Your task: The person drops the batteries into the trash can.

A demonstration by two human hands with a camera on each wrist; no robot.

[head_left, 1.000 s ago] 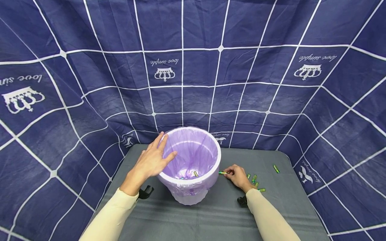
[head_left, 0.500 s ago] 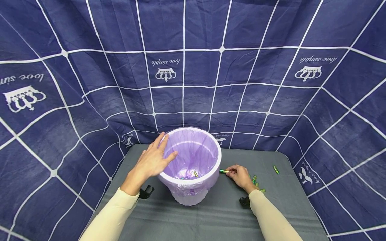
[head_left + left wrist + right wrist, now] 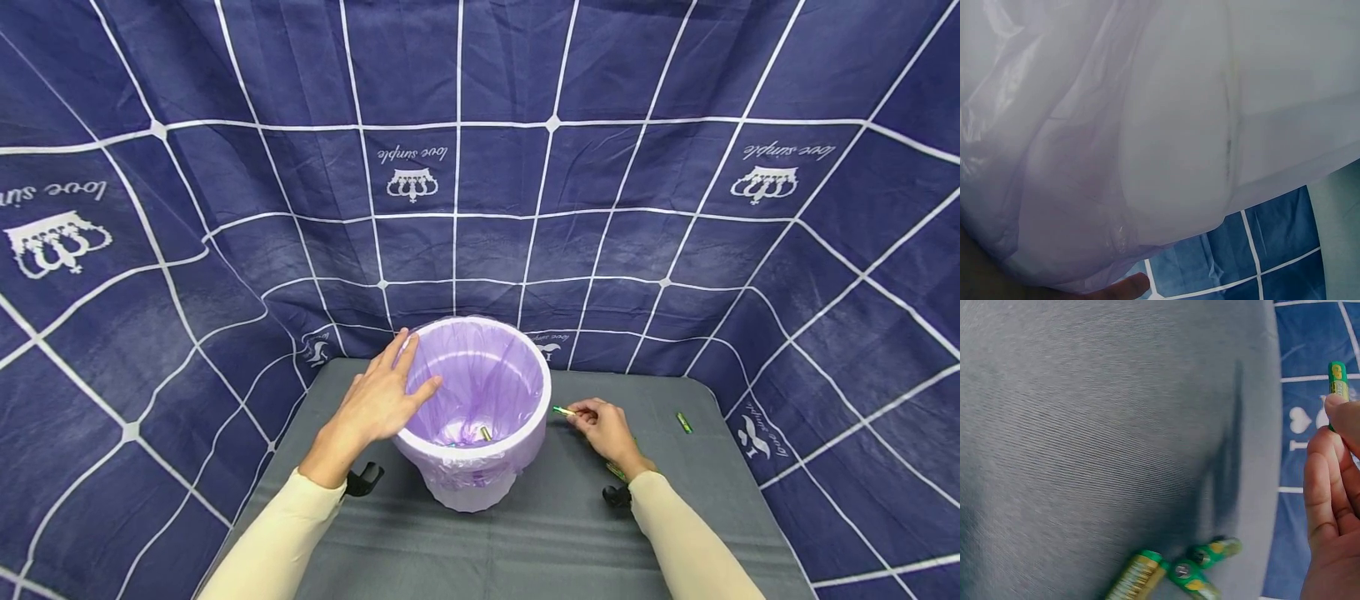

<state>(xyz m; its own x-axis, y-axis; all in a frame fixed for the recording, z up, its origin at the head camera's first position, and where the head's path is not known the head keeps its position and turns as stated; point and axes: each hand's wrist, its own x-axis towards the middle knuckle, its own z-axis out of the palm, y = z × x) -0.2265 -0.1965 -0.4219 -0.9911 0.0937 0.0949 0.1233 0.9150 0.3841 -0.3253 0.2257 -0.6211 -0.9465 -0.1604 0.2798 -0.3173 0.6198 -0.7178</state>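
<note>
A white bin [image 3: 468,498] with a purple bag lining [image 3: 480,379] stands upright on the grey table. My left hand [image 3: 378,398] rests on its left rim, fingers straight and spread, thumb over the opening. In the left wrist view the bin's wall [image 3: 1179,137] fills most of the frame, a fingertip [image 3: 1132,287] beside it. Just right of the rim, above the table, my right hand [image 3: 607,433] pinches a green and gold battery [image 3: 1337,378] between thumb and fingers. Another battery [image 3: 486,433] lies inside the bin.
Loose batteries [image 3: 1138,575] lie on the table near my right wrist, partly hidden in the head view. A single battery [image 3: 684,422] lies farther right. A blue checked curtain [image 3: 495,167] encloses the grey table [image 3: 540,542] at the back and sides.
My right hand has risen off the table and moved slightly right and away from me, still pinching the battery. The left hand stays on the bin's rim.
</note>
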